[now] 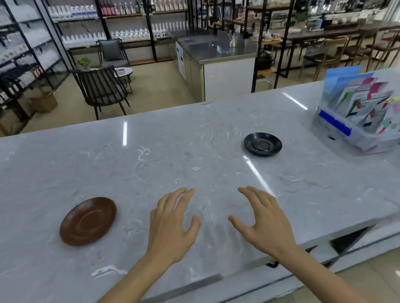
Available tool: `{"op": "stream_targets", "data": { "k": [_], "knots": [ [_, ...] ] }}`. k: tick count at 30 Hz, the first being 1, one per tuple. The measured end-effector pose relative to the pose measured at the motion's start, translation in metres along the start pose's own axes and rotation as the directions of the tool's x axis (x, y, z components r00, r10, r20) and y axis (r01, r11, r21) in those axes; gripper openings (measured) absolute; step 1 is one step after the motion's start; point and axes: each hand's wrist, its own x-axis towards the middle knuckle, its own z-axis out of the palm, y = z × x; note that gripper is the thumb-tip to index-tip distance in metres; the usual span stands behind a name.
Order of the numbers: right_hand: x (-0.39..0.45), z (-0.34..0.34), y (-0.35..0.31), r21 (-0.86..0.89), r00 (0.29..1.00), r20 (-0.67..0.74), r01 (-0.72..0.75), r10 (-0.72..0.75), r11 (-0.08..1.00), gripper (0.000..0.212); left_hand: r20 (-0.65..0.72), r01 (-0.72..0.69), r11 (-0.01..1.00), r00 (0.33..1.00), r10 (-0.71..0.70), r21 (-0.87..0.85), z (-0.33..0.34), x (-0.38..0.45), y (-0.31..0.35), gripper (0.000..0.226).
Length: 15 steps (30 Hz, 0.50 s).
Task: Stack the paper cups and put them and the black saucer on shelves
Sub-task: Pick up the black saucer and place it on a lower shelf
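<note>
Both our hands over the grey marble counter [192, 137], palms down. Left hand [171, 229] and right hand [264, 221] spread wide, holding nothing. Black saucer [263, 144] sits upright beyond the right hand, well apart. Brown saucer [88, 221] near the left hand.

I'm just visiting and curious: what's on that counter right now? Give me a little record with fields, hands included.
surface: grey marble counter
black saucer: far right of centre, upright, untouched
brown saucer: near left, upright, untouched
left hand: open, empty, fingers spread above the counter
right hand: open, empty, fingers spread above the counter
leaflet holder: far right, full of colourful packets
paper cups: none in view
</note>
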Motion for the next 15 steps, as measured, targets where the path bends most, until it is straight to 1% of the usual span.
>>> {"op": "stream_targets", "data": {
  "k": [3, 9, 12, 15],
  "knots": [
    [0.035, -0.002, 0.034, 0.035, 1.0, 0.019, -0.025, 0.024, 0.999, 0.074, 0.003, 0.042, 0.998, 0.999, -0.042, -0.042, 0.027, 0.036, 0.007, 0.061],
    [0.113, -0.005, 0.111, 0.052, 0.992, 0.108, -0.066, 0.06, 0.996, 0.069, 0.006, 0.155, 0.98, 0.988, -0.156, -0.127, 0.087, 0.118, 0.03, 0.059],
    [0.151, -0.006, 0.152, 0.043, 0.985, 0.142, -0.11, 0.103, 0.993, 0.074, 0.032, 0.193, 0.964, 0.981, -0.191, -0.18, 0.115, 0.153, 0.047, 0.06],
    [0.188, -0.007, 0.185, 0.081, 0.979, 0.139, -0.163, 0.15, 0.983, 0.076, 0.054, 0.214, 0.949, 0.977, -0.207, -0.233, 0.138, 0.188, 0.059, 0.06]
  ]
}}
